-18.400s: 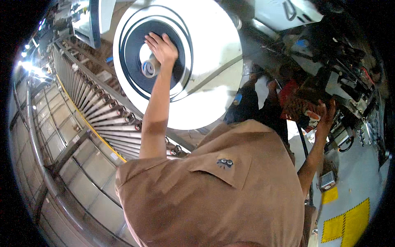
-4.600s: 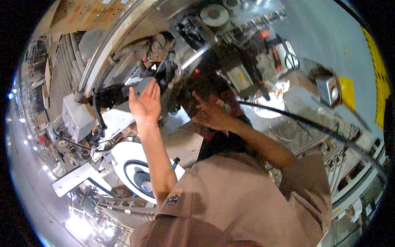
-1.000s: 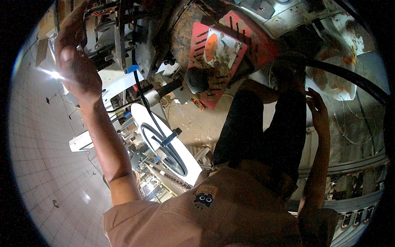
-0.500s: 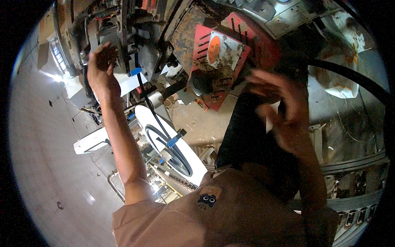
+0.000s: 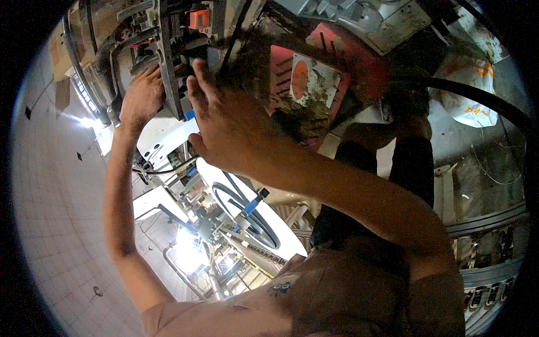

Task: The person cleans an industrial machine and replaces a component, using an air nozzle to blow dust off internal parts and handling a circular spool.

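Observation:
My left hand (image 5: 144, 95) reaches up into the dark machinery at the upper left, against a vertical grey metal bar (image 5: 167, 62). Its fingers are bent and close together at the bar's left side; whatever they grip is hidden. My right hand (image 5: 227, 121) is stretched across to the same machinery, just right of the bar. Its fingers are extended and apart, with the thumb pointing left, and nothing shows in it. A black hose (image 5: 114, 70) curves beside my left hand. Beyond my right fingertips sits an orange-red block (image 5: 199, 19) on the machine.
A red slotted panel (image 5: 281, 63) with a dirty white label stands right of my right hand. Below my arms is a white panel (image 5: 283, 230) with coiled black cable (image 5: 227, 196). A thick black hose (image 5: 477, 95) arcs at the right, near a white bag (image 5: 474, 109).
My right hand has swung left and up from beside the dark trousers to the machinery. My left hand has moved slightly, now against the bar with bent fingers. The view has shifted a little.

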`<state>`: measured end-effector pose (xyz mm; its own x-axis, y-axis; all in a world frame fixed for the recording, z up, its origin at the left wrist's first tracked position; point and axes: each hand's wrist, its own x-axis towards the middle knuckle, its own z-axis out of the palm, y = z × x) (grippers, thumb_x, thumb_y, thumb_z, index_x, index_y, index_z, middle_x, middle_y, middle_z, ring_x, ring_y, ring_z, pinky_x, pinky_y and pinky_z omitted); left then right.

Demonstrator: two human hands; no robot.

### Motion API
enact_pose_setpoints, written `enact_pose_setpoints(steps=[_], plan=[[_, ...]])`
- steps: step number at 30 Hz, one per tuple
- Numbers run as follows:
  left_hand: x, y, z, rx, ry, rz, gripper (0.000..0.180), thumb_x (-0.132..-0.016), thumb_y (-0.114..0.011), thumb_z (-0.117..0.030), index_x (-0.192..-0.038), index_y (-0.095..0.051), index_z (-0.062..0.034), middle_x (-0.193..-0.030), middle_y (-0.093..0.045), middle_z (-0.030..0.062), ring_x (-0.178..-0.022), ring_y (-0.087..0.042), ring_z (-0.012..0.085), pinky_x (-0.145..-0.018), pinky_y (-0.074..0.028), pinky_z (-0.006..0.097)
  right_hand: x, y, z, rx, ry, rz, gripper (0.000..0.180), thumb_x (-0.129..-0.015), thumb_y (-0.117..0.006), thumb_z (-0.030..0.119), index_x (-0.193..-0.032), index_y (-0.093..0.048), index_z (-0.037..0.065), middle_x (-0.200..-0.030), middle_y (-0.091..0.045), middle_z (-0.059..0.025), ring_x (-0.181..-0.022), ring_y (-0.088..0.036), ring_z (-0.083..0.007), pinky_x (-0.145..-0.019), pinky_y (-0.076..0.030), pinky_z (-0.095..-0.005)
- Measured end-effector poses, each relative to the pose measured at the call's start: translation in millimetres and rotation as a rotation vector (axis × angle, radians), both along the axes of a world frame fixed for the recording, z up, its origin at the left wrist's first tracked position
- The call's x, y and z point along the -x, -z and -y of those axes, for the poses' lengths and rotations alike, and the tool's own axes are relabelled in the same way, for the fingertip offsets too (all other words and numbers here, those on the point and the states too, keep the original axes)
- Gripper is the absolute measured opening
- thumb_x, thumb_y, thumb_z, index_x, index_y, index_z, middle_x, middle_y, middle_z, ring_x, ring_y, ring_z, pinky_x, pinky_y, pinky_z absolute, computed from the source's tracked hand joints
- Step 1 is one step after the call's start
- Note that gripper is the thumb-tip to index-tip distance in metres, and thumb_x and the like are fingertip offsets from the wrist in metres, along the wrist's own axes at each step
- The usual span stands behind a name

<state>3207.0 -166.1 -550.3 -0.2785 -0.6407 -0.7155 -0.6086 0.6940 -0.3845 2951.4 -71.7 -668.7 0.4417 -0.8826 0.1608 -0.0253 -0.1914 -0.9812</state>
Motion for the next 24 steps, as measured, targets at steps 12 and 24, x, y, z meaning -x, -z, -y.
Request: enact_pose_setpoints(steps=[12,24], plan=[[-27,7,10,-0.049,-0.034,0.173,0.021,-0.098,-0.061,-0.019,-0.112,-0.068,-0.0049,-0.103,-0.073,0.0185,-0.089,-0.074,0.0329,-0.067,-0.062,0.042,9,9,9,-0.001,-0.126,-0.124,0.087,-0.09,-0.072,0.042,-0.15,-0.039,-0.012,-0.162,-0.028,-0.0339,-0.088,-0.072,-0.0377,-0.08,-0.059,-0.0448],[-2,-3,9,-0.093,0.027,0.3,0.036,-0.091,-0.066,-0.017,-0.126,-0.061,-0.0088,-0.115,-0.064,0.0128,-0.105,-0.064,0.0303,-0.082,-0.057,0.041,14,15,10,0.012,-0.273,-0.13,0.087,-0.089,-0.075,0.047,-0.146,-0.043,-0.01,-0.165,-0.022,-0.0315,-0.086,-0.073,-0.0362,-0.082,-0.06,-0.0448]])
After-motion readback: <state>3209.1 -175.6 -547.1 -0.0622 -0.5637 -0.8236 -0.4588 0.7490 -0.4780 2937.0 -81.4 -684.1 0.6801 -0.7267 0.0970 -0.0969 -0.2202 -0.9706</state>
